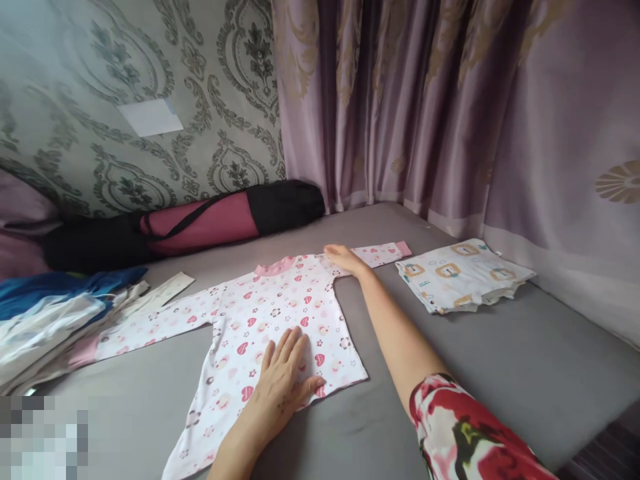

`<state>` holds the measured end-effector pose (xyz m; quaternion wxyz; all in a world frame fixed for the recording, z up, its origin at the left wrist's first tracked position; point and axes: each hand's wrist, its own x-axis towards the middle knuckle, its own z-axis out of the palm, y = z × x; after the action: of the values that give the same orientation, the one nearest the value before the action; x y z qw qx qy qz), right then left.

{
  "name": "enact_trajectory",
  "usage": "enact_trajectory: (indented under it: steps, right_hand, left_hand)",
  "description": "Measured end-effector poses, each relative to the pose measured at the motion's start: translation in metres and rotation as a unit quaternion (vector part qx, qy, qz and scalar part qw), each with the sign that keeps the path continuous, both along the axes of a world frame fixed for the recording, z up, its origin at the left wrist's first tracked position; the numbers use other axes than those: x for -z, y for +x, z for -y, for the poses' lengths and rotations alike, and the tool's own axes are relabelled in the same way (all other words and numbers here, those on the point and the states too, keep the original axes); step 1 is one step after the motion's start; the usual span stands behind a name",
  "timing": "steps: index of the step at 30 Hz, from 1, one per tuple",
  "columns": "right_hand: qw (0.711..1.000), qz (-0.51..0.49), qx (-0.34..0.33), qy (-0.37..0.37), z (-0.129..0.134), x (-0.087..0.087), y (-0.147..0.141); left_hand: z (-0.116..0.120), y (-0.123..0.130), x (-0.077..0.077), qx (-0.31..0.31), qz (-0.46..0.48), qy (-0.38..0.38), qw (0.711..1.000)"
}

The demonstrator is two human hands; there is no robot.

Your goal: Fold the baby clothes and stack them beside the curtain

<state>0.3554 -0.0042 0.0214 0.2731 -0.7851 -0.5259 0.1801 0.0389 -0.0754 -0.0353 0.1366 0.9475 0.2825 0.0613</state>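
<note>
A long-sleeved child's shirt (280, 303), white with pink hearts and flowers, lies spread on the grey bed surface. Its collar and cuffs are pink, and both sleeves reach out sideways. Flat on the lower front of the shirt rests my left hand (287, 373), fingers stretched and thumb apart. My right hand (345, 259) lies across the shoulder at the top of the right-hand sleeve; its fingers point left and look extended, though their undersides are hidden. The left-hand cuff (84, 352) touches a clothes pile.
A folded white cloth with orange prints (450, 272) lies to the right. At left sits a pile of blue and white clothes (60, 320). A long black and maroon bag (205, 223) lies along the patterned wall. Purple curtains (400, 100) hang at the back right.
</note>
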Motion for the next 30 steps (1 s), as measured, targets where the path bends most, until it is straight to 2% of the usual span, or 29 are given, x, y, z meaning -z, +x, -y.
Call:
enact_trajectory:
  steps: [4,7,10,13,17,25,28,30]
  right_hand:
    - [0.987,0.032,0.157,0.018,0.016,-0.002,0.045]
    - [0.938,0.086,0.335,-0.015,0.03,0.004,0.07]
    - [0.905,0.088,0.414,-0.052,0.036,0.015,0.081]
    - [0.889,0.082,0.446,-0.061,0.034,0.024,0.083]
    - [0.877,0.088,0.469,-0.047,0.03,0.026,0.086]
    - [0.886,0.065,0.454,-0.067,0.034,0.013,0.086]
    - [0.898,0.029,0.432,-0.072,0.035,0.009,0.083]
    - [0.909,0.009,0.413,-0.05,0.035,0.006,0.083]
  left_hand:
    - [0.0,0.001,-0.011,0.005,-0.012,-0.008,1.0]
    - [0.002,0.001,-0.019,0.006,-0.025,-0.021,0.999]
    - [0.002,0.001,-0.023,0.006,-0.031,-0.031,0.999]
    - [0.002,0.001,-0.023,0.005,-0.033,-0.04,0.999]
    - [0.002,0.001,-0.025,0.002,-0.037,-0.048,0.998]
    - [0.003,0.002,-0.03,-0.001,-0.05,-0.05,0.998]
    - [0.005,0.004,-0.036,0.003,-0.052,-0.051,0.997]
    - [0.005,0.005,-0.043,0.004,-0.062,-0.059,0.996]
